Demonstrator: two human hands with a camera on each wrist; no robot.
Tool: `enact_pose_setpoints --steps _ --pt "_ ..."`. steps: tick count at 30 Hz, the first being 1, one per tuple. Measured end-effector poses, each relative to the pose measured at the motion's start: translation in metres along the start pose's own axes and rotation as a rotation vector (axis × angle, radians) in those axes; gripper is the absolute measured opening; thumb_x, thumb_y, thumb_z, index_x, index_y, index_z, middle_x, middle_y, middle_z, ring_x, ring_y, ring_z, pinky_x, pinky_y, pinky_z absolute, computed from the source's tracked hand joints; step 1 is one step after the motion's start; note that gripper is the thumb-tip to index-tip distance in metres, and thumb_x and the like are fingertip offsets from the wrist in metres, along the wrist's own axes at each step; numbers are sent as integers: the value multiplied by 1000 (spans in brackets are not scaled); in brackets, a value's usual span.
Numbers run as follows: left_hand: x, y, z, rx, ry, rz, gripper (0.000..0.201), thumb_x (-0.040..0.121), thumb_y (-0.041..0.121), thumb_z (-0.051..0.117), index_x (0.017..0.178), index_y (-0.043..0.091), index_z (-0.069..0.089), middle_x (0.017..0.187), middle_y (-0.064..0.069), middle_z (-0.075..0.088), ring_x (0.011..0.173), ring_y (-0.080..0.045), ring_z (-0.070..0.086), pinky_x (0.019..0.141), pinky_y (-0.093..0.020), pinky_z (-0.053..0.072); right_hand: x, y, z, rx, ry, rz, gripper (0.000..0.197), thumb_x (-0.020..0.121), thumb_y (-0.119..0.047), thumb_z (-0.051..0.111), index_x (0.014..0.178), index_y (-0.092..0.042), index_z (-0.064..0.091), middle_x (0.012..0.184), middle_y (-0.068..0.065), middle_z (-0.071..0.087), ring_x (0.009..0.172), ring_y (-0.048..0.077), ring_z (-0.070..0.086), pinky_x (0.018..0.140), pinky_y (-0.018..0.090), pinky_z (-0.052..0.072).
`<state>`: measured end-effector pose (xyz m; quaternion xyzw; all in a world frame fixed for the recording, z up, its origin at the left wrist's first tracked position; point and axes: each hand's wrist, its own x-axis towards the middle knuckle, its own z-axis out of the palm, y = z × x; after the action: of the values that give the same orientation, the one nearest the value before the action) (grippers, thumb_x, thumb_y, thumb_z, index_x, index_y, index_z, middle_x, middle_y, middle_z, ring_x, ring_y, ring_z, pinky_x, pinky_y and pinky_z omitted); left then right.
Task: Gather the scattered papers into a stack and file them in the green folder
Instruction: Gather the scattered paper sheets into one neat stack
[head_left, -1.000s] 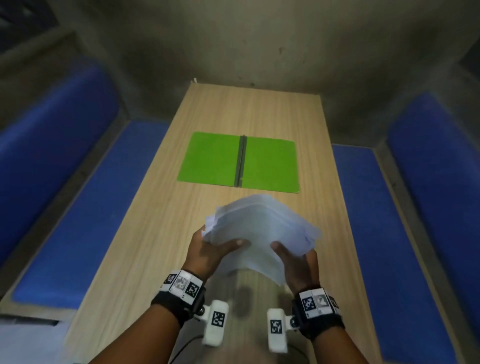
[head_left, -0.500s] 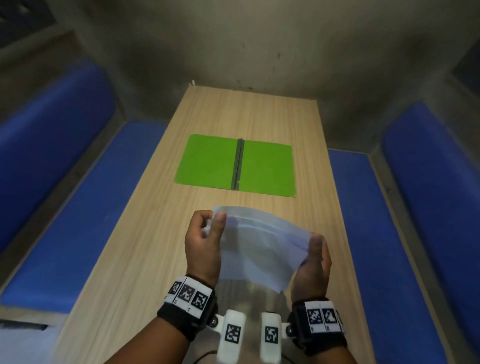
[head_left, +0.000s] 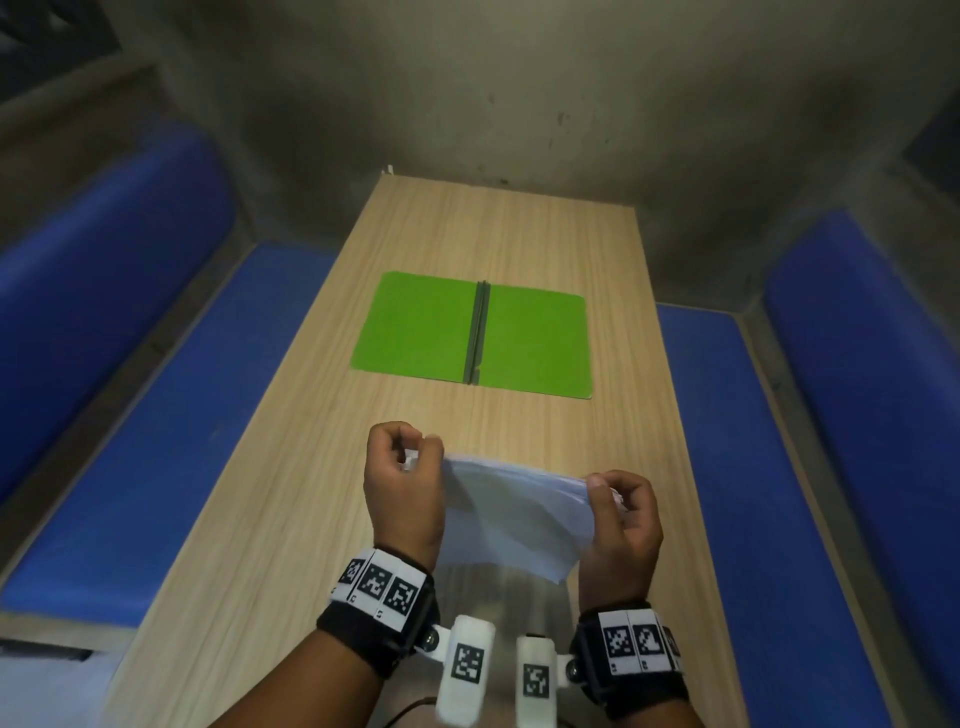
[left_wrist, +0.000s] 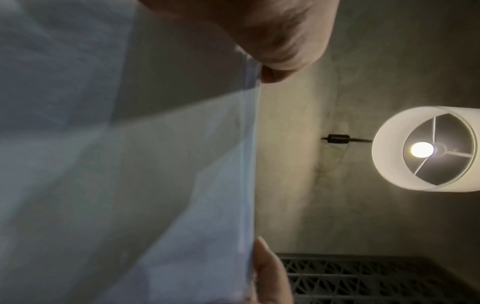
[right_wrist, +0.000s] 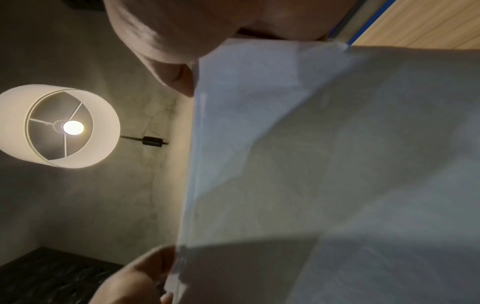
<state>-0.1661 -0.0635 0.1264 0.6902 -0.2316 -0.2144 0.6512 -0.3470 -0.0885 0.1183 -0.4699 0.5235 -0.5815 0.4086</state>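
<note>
A stack of white papers (head_left: 511, 514) stands nearly upright on its lower edge above the near part of the wooden table (head_left: 291, 493). My left hand (head_left: 402, 486) grips its left side and my right hand (head_left: 621, 525) grips its right side. The wrist views show the sheets' edges (left_wrist: 249, 164) (right_wrist: 192, 164) lined up between thumb and fingers. The green folder (head_left: 470, 335) lies open and flat farther back on the table, with a dark spine down its middle and nothing on it.
Blue padded benches (head_left: 156, 415) (head_left: 769, 519) run along both sides of the table. A grey wall closes the far end. A lit pendant lamp (left_wrist: 426, 150) hangs overhead.
The papers went from a loose, fanned bundle held flat to a squared stack stood on edge. Both hands shifted from beneath the bundle to gripping its sides.
</note>
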Motion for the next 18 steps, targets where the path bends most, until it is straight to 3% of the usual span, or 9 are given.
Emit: enact_pose_setpoints --steps 3,6,9,11,14,16,18 --pt "0 -10 -7 27 -122 63 10 94 29 65 94 20 60 93 6 65 83 5 57 77 -14 42 7 6 -2 -3 -1 34 10 82 -28 60 86 -19 61 85 4 64 84 33 60 75 52 51" --pt "1 -26 -17 6 -289 29 35 82 58 58 101 29 61 105 5 68 93 5 60 80 -13 43 13 11 -4 37 -71 71 25 83 -39 57 90 -16 62 89 10 64 82 28 60 69 47 50" --pt "5 -49 -30 -12 -443 -9 60 63 49 78 116 27 58 110 0 67 94 -5 64 80 -20 51 13 20 -12 38 -219 84 45 71 -46 68 100 -13 60 92 8 65 84 24 63 69 39 54" --pt "8 -58 -34 -2 -518 -74 73 54 43 91 117 22 60 106 -1 70 94 -10 67 78 -25 56 12 28 -14 -12 -289 106 52 63 -38 77 103 -10 59 93 6 67 88 26 65 75 43 56" --pt "9 -57 -31 36 -564 -175 60 57 25 99 108 14 68 95 1 79 89 -16 73 72 -25 57 9 35 -12 -51 -311 142 60 56 -35 88 100 -2 64 94 13 71 89 32 69 82 55 55" --pt "7 -51 -29 12 -535 -207 50 59 18 98 102 14 74 93 2 81 88 -17 77 71 -25 58 9 30 -10 -12 -275 181 71 50 -49 90 99 -2 66 94 13 73 89 30 70 82 52 56" --pt "5 -46 -30 -24 -507 -215 50 55 23 99 99 13 76 93 -1 82 87 -17 78 72 -28 60 11 22 -11 -2 -261 115 67 54 -52 86 95 -3 66 89 12 71 84 28 70 74 42 59"
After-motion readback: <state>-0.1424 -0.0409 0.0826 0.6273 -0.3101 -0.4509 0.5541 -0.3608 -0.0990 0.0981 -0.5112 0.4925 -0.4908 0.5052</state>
